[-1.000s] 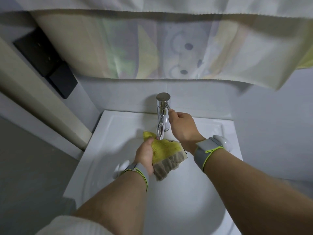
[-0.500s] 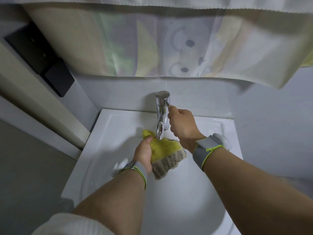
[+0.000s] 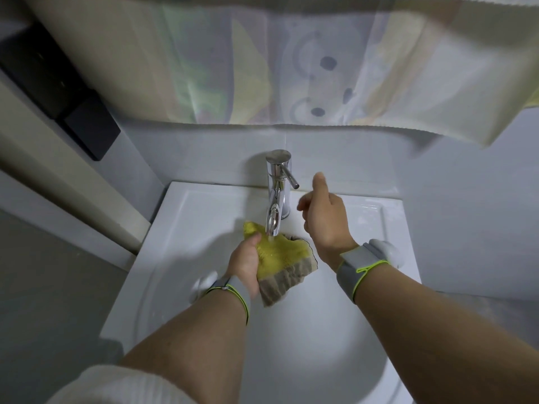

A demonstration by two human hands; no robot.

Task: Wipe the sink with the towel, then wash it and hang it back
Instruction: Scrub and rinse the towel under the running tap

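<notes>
Centre frame: towel (image 3: pixel 281 258), yellow w/ grey-brown lower edge, bunched and held directly under spout of chrome faucet (image 3: pixel 277 193). Thin water stream visible from spout onto yellow part. Towel over white sink (image 3: pixel 180 228) basin, upper-centre of bowl.

Left hand (image 3: pixel 245 265): closed around towel's left side, thumb on top near yellow corner. Grey wristband w/ lime trim on wrist.

Right hand (image 3: pixel 323 217): right of faucet, not touching it; loosely curled, thumb raised, holding nothing. Lever of faucet points lower right toward that thumb, small gap between. Same type wristband (image 3: pixel 357 268) on right wrist.

Upper frame: translucent curtain (image 3: pixel 291 71) w/ pale cartoon print, hem hanging just above faucet top. Upper left: dark rectangular box (image 3: pixel 73 112) on wall, beside beige frame strip running diagonally. Lower left corner: white sleeve (image 3: pixel 116 386). Small white rounded objs. on sink rim, one left of left wrist, one right of right wrist; type unclear.
</notes>
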